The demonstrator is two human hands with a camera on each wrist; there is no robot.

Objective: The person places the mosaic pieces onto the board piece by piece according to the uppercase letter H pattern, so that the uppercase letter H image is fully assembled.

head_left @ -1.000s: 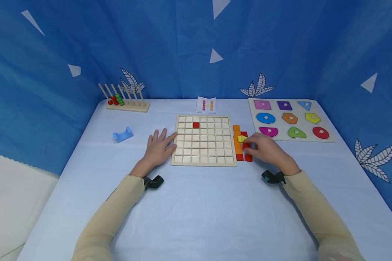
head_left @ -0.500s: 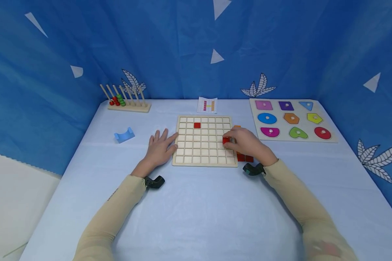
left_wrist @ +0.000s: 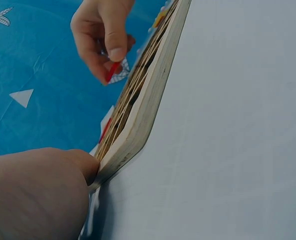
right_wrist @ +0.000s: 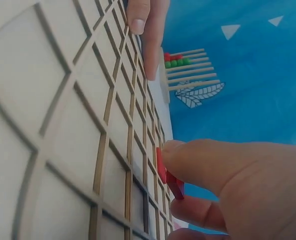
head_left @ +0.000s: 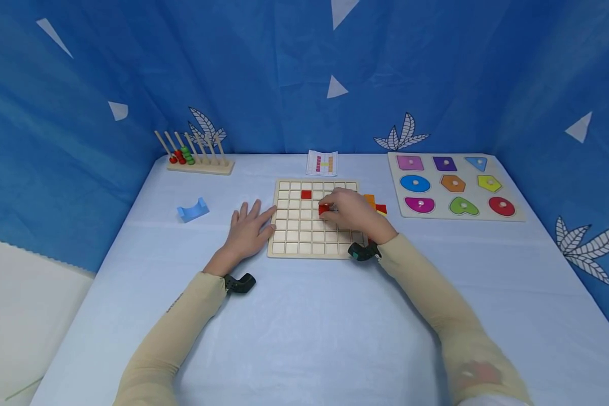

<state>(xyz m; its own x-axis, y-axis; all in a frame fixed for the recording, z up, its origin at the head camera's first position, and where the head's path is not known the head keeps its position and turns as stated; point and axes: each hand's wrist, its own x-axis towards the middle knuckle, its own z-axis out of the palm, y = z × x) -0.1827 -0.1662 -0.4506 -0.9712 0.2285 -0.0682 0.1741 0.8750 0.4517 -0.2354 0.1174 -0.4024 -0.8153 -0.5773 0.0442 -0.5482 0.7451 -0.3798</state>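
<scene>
A wooden grid board (head_left: 296, 231) lies mid-table, with one red square tile (head_left: 306, 194) set in a cell of its second row. My left hand (head_left: 247, 230) rests flat with spread fingers at the board's left edge, thumb and forefinger touching the frame. Over the board, my right hand (head_left: 352, 210) pinches another red square tile (head_left: 324, 209) between thumb and fingers. In the right wrist view that held tile (right_wrist: 175, 186) is tilted and apart from the cells. Orange tiles (head_left: 369, 199) and a red tile (head_left: 381, 208) lie beside the board's right edge, partly hidden by my right hand.
Behind the board lies a pattern card (head_left: 322, 163). A shape puzzle board (head_left: 454, 186) is at the back right. A bead stand (head_left: 200, 163) with wooden pegs is at the back left, with a blue curved block (head_left: 193, 210) in front of it.
My right hand has moved left from the tile pile to over the board, carrying a red tile. A yellow tile was at its fingertips a second ago. My left hand has stayed put.
</scene>
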